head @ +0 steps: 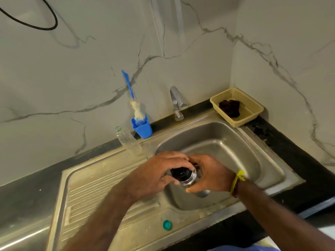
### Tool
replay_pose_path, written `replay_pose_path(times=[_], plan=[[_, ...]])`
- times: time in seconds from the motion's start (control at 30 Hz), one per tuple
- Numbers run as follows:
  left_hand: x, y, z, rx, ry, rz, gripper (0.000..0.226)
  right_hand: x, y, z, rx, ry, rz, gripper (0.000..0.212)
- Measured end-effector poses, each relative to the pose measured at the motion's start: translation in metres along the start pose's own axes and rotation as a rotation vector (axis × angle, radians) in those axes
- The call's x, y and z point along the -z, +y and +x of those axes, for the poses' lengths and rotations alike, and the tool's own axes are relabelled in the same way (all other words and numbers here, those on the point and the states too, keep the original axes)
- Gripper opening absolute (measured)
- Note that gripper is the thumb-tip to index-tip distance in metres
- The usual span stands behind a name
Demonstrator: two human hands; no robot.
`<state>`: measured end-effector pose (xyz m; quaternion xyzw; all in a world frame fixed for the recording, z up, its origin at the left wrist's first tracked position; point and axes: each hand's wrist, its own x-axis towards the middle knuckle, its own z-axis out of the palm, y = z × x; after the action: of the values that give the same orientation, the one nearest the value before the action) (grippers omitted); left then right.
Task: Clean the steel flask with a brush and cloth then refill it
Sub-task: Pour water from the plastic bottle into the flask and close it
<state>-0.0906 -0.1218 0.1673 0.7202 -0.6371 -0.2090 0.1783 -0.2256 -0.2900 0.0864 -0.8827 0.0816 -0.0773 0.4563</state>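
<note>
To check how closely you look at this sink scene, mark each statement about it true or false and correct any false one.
1. Both hands hold the steel flask over the sink. True.
2. The brush lies in the basin. False: it stands in the blue cup.
3. A dark cloth lies in the basket. True.
4. The plastic bottle is capped. False: it is open; a green cap lies on the sink's front rim.
5. The tap runs. False: no water shows.
</note>
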Motion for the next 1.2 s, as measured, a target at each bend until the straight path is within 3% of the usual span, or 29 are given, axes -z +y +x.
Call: replay_pose_path(times=[0.13,0.2,0.27,0.37,0.57,0.77,0.93,1.07,1.2], plan=[[0.009,0.005,0.001,0.084,-0.009,-0.219,0.069,-0.005,-0.002,0.001,-0.019,0.074,0.029,0.069],[0.004,0.012,0.002,0.233,0.067,-0.136,0.082,-0.010,-0.007,0.001,0.000,0.155,-0.066,0.067],[-0.004,0.019,0.008,0.352,0.173,0.047,0.074,-0.012,-0.009,0.000,-0.001,0.220,-0.143,0.064],[-0.013,0.020,0.014,0.304,0.262,0.067,0.047,-0.007,-0.006,0.002,-0.011,0.220,-0.109,0.061],[-0.001,-0.003,0.018,0.086,0.002,0.049,0.058,0.004,0.005,0.007,0.002,0.105,-0.004,0.066],[-0.004,-0.010,0.011,0.071,-0.022,-0.016,0.057,-0.001,0.008,0.003,0.057,0.107,0.039,0.059],[-0.002,-0.008,0.012,-0.005,-0.073,0.147,0.058,-0.003,0.010,0.005,0.065,0.068,0.053,0.058],[-0.002,-0.008,0.008,0.048,-0.039,0.072,0.068,-0.007,0.009,0.004,0.071,0.126,0.052,0.066],[-0.011,0.003,0.003,0.247,0.169,-0.012,0.087,-0.013,0.003,0.001,0.073,0.185,-0.018,0.070]])
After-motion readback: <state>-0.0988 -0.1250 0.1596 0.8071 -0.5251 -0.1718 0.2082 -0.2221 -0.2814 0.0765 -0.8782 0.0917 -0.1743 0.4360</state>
